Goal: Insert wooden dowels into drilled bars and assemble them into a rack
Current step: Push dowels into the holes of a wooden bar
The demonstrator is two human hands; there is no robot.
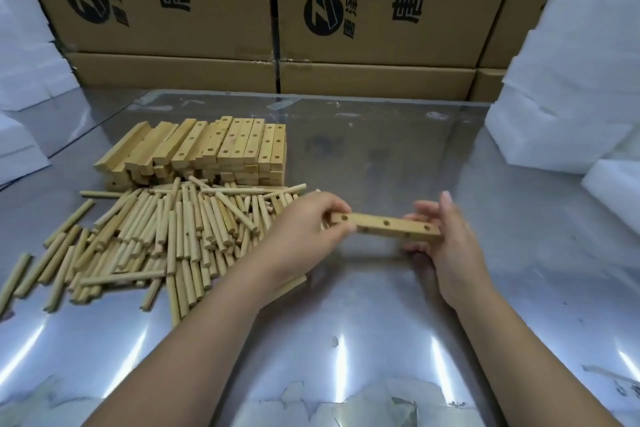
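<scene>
My left hand (308,230) and right hand (448,246) pinch the ends of the drilled bar (388,225), long axis crosswise; dowels (156,236) lie frame-left, nearest my left fingers (337,211).

This looks like a small assembly and packing workshop. Brown corrugated cardboard cartons (166,0), each printed with the same black logo and large Chinese characters, stand stacked in a wall right behind the shiny silver-grey worktop (346,340), whose surface is scuffed and peeling in patches. Blocks of white packing foam (571,73) are piled at both ends. Stock lies on the worktop in bulk: a loose heap of short, round, pale wooden dowels (166,239) and, just behind it, a tidy stack of square-sectioned pale wooden bars with drilled holes (214,149).
</scene>
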